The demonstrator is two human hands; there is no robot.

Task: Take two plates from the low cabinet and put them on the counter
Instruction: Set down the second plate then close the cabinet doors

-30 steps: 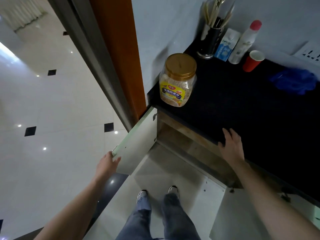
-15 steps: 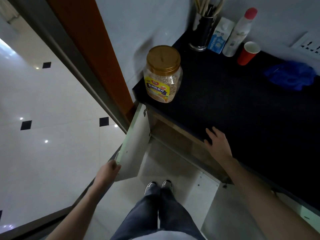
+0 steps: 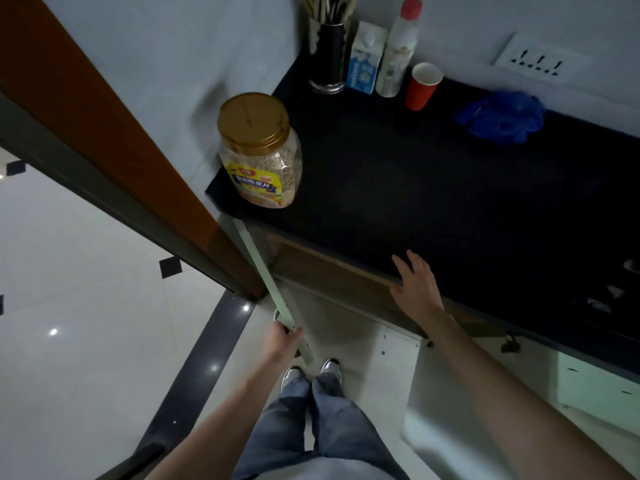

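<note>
The low cabinet's pale green left door (image 3: 273, 289) stands swung wide, seen edge-on from above. My left hand (image 3: 282, 341) grips its outer end near the floor. My right hand (image 3: 415, 285) rests with straight fingers on the front edge of the black counter (image 3: 433, 188). A second pale door (image 3: 460, 386) hangs open lower right. The cabinet's inside lies under the counter and is hidden; no plates show.
A gold-lidded cereal jar (image 3: 259, 150) stands at the counter's left corner. At the back are a utensil holder (image 3: 329, 53), milk carton (image 3: 365, 57), white bottle (image 3: 398, 50), red cup (image 3: 422, 86) and blue cloth (image 3: 502, 116). An orange door frame (image 3: 121, 140) runs on the left.
My left hand has pulled the left cabinet door further outward, from angled to edge-on. My right hand has stayed on the counter's edge. The camera view shifted left.
</note>
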